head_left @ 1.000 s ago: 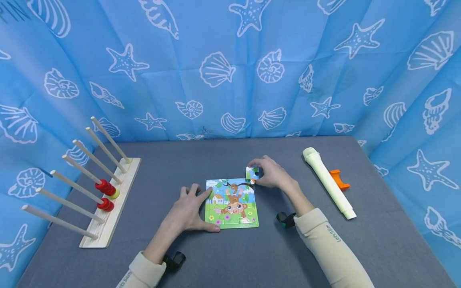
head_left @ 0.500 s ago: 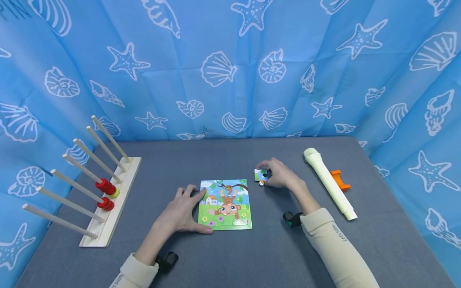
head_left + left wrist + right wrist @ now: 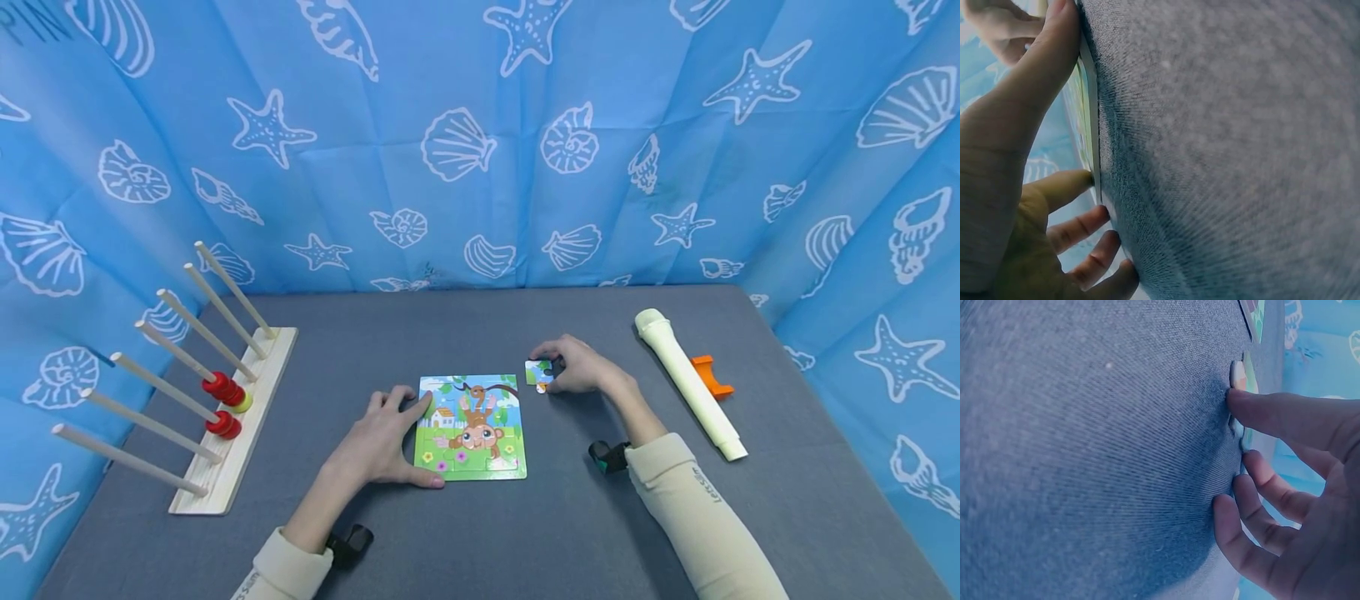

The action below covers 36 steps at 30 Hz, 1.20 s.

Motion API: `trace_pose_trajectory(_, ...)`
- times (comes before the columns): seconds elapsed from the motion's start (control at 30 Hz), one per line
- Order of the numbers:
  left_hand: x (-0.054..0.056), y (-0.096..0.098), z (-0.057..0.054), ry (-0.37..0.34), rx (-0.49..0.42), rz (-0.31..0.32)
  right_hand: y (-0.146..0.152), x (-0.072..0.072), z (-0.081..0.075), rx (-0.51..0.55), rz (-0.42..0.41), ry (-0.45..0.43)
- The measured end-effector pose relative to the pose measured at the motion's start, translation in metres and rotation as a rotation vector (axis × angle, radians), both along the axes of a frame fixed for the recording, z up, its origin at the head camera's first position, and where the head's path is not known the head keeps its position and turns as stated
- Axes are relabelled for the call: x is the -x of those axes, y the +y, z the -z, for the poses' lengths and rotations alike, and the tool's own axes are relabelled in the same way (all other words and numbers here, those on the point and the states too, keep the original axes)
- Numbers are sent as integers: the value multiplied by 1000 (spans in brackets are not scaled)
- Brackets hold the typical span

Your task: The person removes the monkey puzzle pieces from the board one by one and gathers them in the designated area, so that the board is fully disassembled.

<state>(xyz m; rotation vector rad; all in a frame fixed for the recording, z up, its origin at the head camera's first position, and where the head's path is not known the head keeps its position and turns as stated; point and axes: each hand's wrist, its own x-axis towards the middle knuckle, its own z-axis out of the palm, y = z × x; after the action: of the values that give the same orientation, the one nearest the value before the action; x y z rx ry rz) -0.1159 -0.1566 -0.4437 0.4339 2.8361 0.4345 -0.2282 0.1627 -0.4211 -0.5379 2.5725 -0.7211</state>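
Note:
A square jigsaw puzzle (image 3: 471,427) with a monkey picture lies flat in the middle of the table in the head view. My left hand (image 3: 381,442) holds its left side, fingers spread: the index fingertip is at the upper left edge, the thumb at the lower left corner. In the left wrist view the puzzle's edge (image 3: 1093,125) runs between thumb and index finger. Just right of the puzzle, my right hand (image 3: 579,367) pinches a small blue and green jigsaw piece (image 3: 536,372) with a rounded knob. The right wrist view shows the thumb (image 3: 1260,409) against the piece's near edge.
A wooden bead rack (image 3: 232,442) with upright pegs and red and yellow beads stands at the left. At the right lie a cream microphone-shaped object (image 3: 690,383) and an orange bracket-like piece (image 3: 711,377). A blue shell-patterned curtain (image 3: 480,167) hangs behind the table.
The left hand and the puzzle have shifted left. The right hand has drawn the piece away from the puzzle's upper right corner, then lowered it slightly nearer to me.

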Motion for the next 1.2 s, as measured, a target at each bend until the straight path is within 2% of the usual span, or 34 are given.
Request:
trace_pose_trajectory(0.73,2,0,1,-45,-13,-10,1,-5,3,-18,23,26)
trace_pose_trajectory(0.97,0,0,1,-53,-19,-24,-2,-10,-4,-22,7,64)
trace_pose_trajectory(1.2,0,1,0,-46,-19,-23,-13,-17,-13,50,1,118)
